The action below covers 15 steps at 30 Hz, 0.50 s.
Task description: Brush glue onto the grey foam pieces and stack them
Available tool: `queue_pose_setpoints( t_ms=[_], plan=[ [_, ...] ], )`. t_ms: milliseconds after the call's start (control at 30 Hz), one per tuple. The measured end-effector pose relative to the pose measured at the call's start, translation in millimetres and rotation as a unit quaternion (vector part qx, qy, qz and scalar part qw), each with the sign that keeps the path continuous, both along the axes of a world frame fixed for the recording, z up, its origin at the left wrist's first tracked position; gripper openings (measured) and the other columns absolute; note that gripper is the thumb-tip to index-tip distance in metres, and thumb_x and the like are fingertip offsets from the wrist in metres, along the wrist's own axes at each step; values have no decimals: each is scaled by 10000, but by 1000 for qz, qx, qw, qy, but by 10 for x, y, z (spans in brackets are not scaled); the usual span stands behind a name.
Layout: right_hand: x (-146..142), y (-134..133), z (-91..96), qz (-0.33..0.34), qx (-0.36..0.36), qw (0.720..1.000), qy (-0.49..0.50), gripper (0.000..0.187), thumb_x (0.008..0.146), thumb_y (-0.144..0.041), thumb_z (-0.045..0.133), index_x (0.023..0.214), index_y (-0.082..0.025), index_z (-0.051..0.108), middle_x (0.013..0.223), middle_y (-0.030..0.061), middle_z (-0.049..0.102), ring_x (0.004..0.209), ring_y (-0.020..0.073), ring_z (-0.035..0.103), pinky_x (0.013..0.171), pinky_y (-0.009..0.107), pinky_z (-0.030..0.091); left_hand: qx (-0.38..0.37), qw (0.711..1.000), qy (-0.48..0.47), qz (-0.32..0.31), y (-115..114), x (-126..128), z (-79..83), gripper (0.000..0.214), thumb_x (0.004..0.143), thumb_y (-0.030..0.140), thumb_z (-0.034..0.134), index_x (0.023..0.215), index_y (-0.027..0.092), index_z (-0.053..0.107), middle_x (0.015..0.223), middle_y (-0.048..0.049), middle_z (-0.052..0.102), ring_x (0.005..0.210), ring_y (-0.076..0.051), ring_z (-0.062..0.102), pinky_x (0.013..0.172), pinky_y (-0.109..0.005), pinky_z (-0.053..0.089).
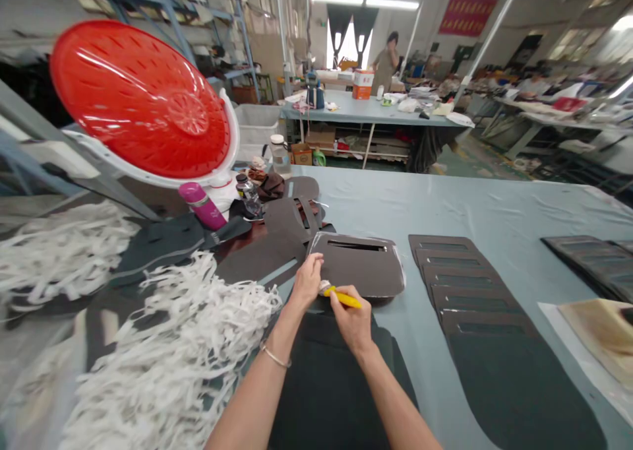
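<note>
My right hand (353, 315) is closed round the yellow handle of a small brush (346, 297). Its pale tip is at the lower left corner of a dark brown slotted panel (361, 268). White coating shows along parts of the panel's rim. With its fingers bent over the left edge, my left hand (308, 278) grips that panel; the thumb is mostly hidden. Beneath both hands lies a stack of black sheets (326, 384).
To the right, several slotted panels (514, 371) overlap in a row on the blue table (366, 199). White strips (182, 357) heap up at the left, near a purple bottle (202, 206) and a large red basket (148, 107). A person (384, 64) stands farther back.
</note>
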State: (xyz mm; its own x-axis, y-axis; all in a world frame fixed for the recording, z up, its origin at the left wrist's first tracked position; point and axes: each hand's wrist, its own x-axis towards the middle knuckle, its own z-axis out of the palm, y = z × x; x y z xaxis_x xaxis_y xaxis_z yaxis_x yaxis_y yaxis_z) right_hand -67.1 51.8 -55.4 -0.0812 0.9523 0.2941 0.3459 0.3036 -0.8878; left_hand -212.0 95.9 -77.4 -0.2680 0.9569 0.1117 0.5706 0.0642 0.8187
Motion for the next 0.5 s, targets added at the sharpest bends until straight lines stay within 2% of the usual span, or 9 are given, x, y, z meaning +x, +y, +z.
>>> queue_pose_setpoints(
  t_ms=[67, 133, 200, 267, 333, 400, 433, 500],
  plan=[
    [-15, -20, -124, 13, -2, 1000, -6, 242, 842, -407, 507, 826, -185, 603, 740, 20, 627, 625, 139, 573, 638, 249, 452, -27, 999, 41, -21, 20, -139, -57, 294, 902, 203, 314, 1070, 180, 553, 980, -54, 646, 938, -163, 583, 874, -329, 445],
    [334, -20, -232, -33, -10, 999, -34, 262, 835, -427, 517, 825, -180, 604, 731, 21, 626, 617, 139, 572, 624, 246, 448, -30, 997, 59, -36, 1, -190, -127, 295, 886, 161, 320, 1030, 179, 577, 994, -58, 634, 959, -169, 560, 897, -335, 426],
    [896, 4, -267, -116, -13, 990, -81, 303, 818, -466, 530, 833, -174, 609, 725, 26, 631, 617, 146, 577, 618, 246, 442, -23, 996, 69, -46, -37, -172, -169, 312, 880, 140, 315, 1038, 187, 581, 1026, -60, 609, 980, -170, 533, 909, -330, 410],
    [1402, 72, -212, -235, -9, 961, -144, 352, 789, -511, 543, 797, -167, 616, 687, 30, 629, 595, 153, 577, 603, 247, 428, -18, 992, 116, -52, -81, -106, -164, 325, 885, 160, 327, 1096, 213, 569, 1027, -61, 577, 964, -178, 512, 890, -330, 407],
    [1600, 208, -103, -327, 2, 930, -166, 380, 772, -532, 551, 775, -158, 620, 653, 35, 624, 578, 159, 576, 595, 249, 421, -20, 980, 191, -50, -124, -5, -125, 323, 888, 215, 370, 1154, 255, 549, 1015, -64, 541, 939, -193, 491, 857, -341, 405],
    [1378, 408, 4, -328, 23, 935, -129, 373, 780, -523, 548, 783, -158, 620, 666, 40, 630, 590, 162, 581, 604, 248, 429, -25, 964, 262, -36, -164, 113, -82, 323, 873, 282, 438, 1181, 284, 535, 1025, -71, 505, 942, -215, 468, 837, -360, 399],
    [1131, 522, 42, -292, 35, 951, -94, 357, 790, -510, 543, 796, -161, 620, 688, 41, 637, 604, 160, 586, 612, 245, 436, -25, 957, 288, -27, -180, 171, -68, 332, 861, 304, 466, 1187, 287, 530, 1037, -76, 490, 955, -226, 457, 835, -369, 395],
    [506, 741, 73, -180, 42, 982, -38, 329, 812, -486, 518, 826, -177, 630, 755, 40, 654, 644, 157, 593, 641, 244, 450, -20, 946, 323, -8, -200, 264, -56, 355, 850, 322, 492, 1201, 284, 515, 1055, -84, 470, 976, -241, 440, 837, -383, 390]
  ],
)
